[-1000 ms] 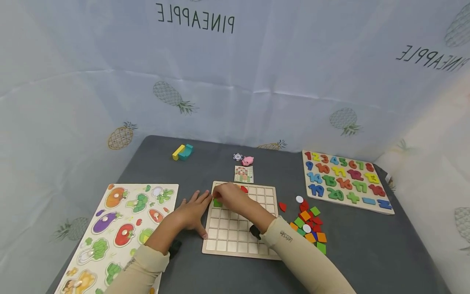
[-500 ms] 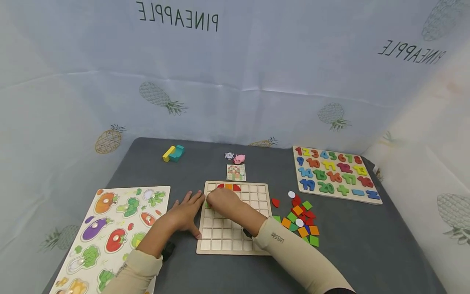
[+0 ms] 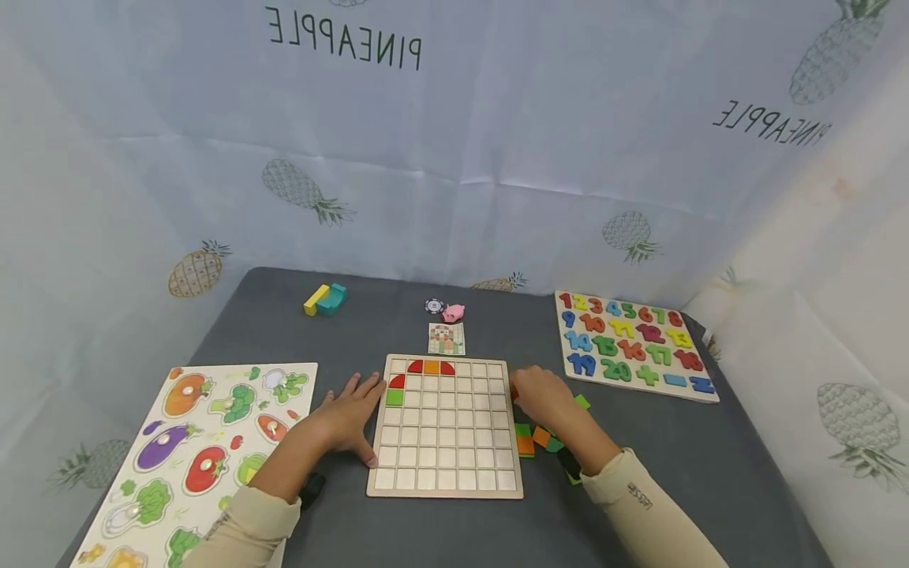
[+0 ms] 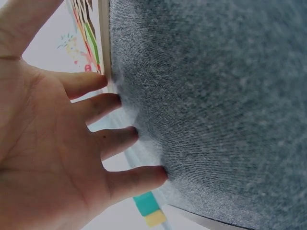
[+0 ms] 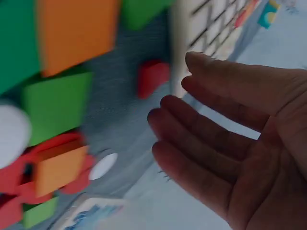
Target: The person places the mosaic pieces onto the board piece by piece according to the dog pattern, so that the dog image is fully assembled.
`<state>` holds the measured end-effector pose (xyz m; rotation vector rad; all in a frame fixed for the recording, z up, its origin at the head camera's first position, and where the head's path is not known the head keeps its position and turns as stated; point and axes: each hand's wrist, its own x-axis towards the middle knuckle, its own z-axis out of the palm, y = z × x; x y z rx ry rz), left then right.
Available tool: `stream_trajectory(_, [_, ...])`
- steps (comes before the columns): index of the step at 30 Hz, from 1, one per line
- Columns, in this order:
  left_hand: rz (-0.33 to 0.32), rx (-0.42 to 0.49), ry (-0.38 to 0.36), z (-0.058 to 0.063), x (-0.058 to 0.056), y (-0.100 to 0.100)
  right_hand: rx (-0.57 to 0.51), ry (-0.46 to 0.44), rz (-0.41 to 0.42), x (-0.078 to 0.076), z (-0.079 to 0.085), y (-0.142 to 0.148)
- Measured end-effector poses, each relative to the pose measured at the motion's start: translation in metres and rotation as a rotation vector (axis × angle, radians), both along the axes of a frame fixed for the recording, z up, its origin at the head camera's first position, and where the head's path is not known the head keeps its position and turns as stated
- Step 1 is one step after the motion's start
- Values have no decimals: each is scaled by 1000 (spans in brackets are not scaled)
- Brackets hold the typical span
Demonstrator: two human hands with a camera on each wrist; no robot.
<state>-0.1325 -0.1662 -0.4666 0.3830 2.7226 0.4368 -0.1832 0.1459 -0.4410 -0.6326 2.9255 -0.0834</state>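
Note:
A wooden grid board [image 3: 447,438] lies on the dark table. Along its top row sit a red quarter-round [image 3: 415,367], an orange square [image 3: 432,367] and another red quarter-round; lower at the left are a red quarter-round [image 3: 397,382] and a green square [image 3: 394,397]. My left hand [image 3: 341,422] spreads its fingers along the board's left edge, fingertips on the table. My right hand [image 3: 545,401] hovers over the loose pieces right of the board. In the right wrist view its fingers are loosely bent, holding nothing, near a lone red piece [image 5: 152,78].
Behind the board lies a pattern card [image 3: 447,338], with a pink pig [image 3: 453,313] and poker chip [image 3: 435,306] beyond. A vegetable puzzle [image 3: 192,442] lies left, a number puzzle [image 3: 632,347] back right. Yellow and teal blocks [image 3: 330,300] stand back left.
My right hand has moved right, from the board's upper left to the loose pieces, uncovering the green square and the red piece above it. My left hand stays at the board's edge.

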Motion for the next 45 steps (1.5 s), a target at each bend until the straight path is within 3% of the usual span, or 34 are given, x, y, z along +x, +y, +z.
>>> stream_trajectory(6, [-7, -9, -8, 0, 1, -5, -42, -9, 11, 3, -14, 11])
stream_trajectory(13, [-7, -18, -28, -2, 5, -5, -96, -2, -30, -1, -29, 14])
stream_trajectory(21, [-16, -36, -45, 2, 4, -4, -253, -16, -76, -6, -28, 14])
stream_trajectory(24, [-23, -59, -31, 4, 0, -2, -349, -3, -13, -5, -18, -1])
stream_trajectory(28, [-21, -69, -17, 7, -4, 0, -454, -68, 170, -1, -2, -45])
stream_trajectory(33, [-16, -62, -18, 8, -4, 0, -425, -138, 333, 4, 0, -105])
stream_trajectory(38, [-14, -34, -11, 8, -3, 1, -363, -138, 406, 3, -9, -138])
stream_trajectory(45, [1, -11, -17, 10, 0, 2, -320, -72, 436, 2, -15, -150])
